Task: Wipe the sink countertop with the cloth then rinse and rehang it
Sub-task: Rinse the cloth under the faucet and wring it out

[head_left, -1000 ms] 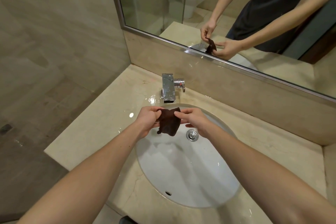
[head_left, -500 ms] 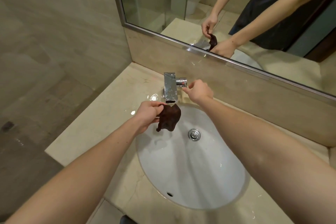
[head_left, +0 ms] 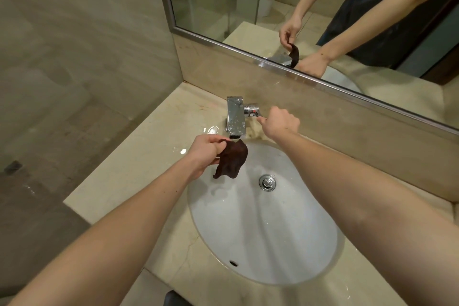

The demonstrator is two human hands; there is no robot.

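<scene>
My left hand (head_left: 205,153) pinches the top edge of a small dark brown cloth (head_left: 232,161), which hangs limp just under the spout of the chrome faucet (head_left: 235,118), over the back of the white oval sink (head_left: 268,231). My right hand (head_left: 280,123) is closed around the faucet handle (head_left: 253,110) on the faucet's right side. No water stream shows from the spout. The beige marble countertop (head_left: 139,164) surrounds the sink and has wet spots near the faucet base.
A mirror (head_left: 323,20) runs along the back wall above a marble backsplash (head_left: 347,117) and reflects my arms and a toilet. The chrome drain (head_left: 267,182) sits in the basin. A tiled wall stands at the left; the counter's left edge drops off to the floor.
My right hand let go of the cloth and moved up to the faucet handle. The cloth now hangs from my left hand alone, closer under the spout.
</scene>
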